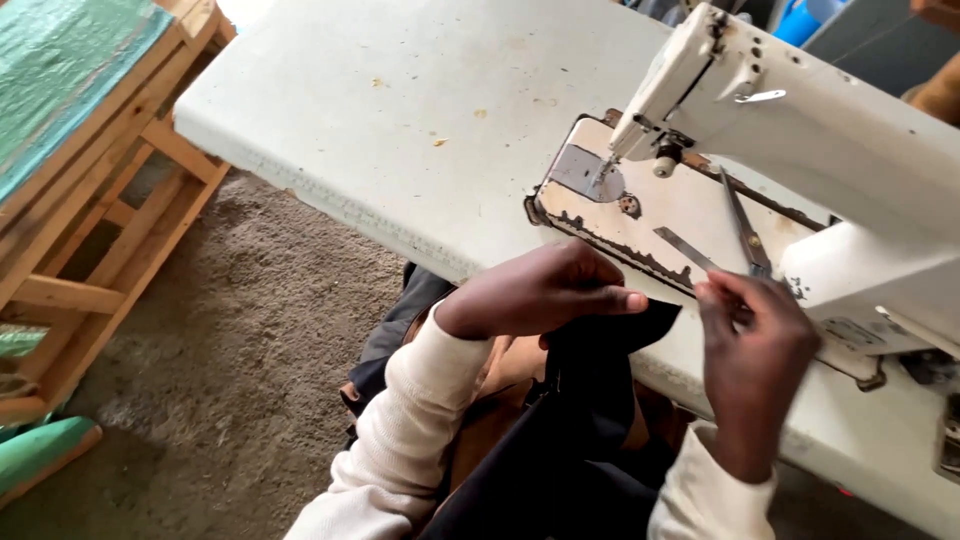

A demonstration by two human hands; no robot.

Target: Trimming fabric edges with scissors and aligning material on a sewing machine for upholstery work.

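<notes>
sewing machine (800, 130) on table (400, 110), scissors (745, 235) on its bed — wooden frame (90, 200) left

I see a grey-brown rough floor (250, 330), looks like packed dirt or worn carpet, can't tell which. Bare timber frame furniture (110, 210) stands at left with a green sheet (70, 70) laid over its top, and a green-tipped wooden piece (40, 455) lies low at the left edge. Even daylight, soft shadows; a blue object (805, 18) sits at the top right, too cropped to identify.
</notes>
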